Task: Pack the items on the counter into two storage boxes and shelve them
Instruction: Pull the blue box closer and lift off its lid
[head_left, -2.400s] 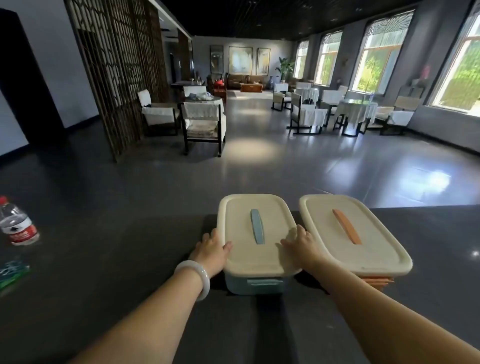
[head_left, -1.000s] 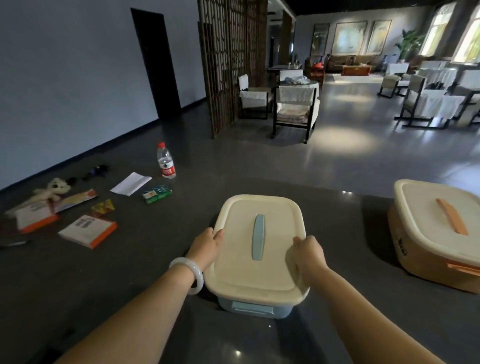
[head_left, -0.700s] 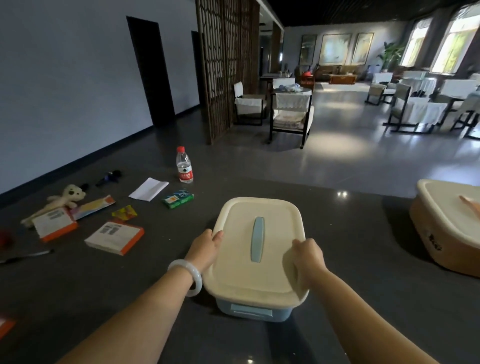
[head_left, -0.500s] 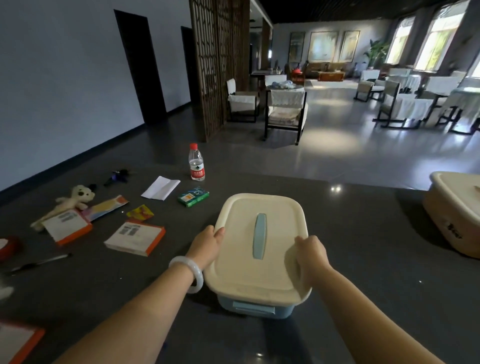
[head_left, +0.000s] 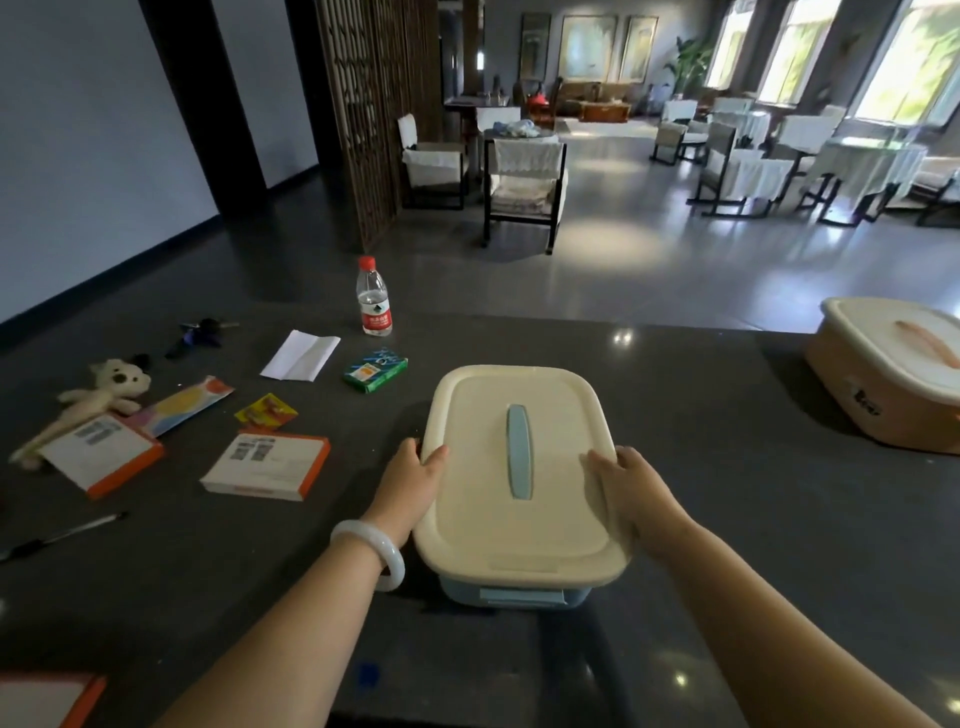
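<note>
The orange box (head_left: 852, 384) runs off the right edge.

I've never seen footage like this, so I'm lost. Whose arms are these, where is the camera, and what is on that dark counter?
No machine: a person wears a wide-angle camera on the head, so the arms are their own. The left hand and right hand grip the sides of a blue storage box on the counter. An orange box stands right. To the left are a water bottle, folded paper, a green carton, a book, a plush toy and a pen.
</note>
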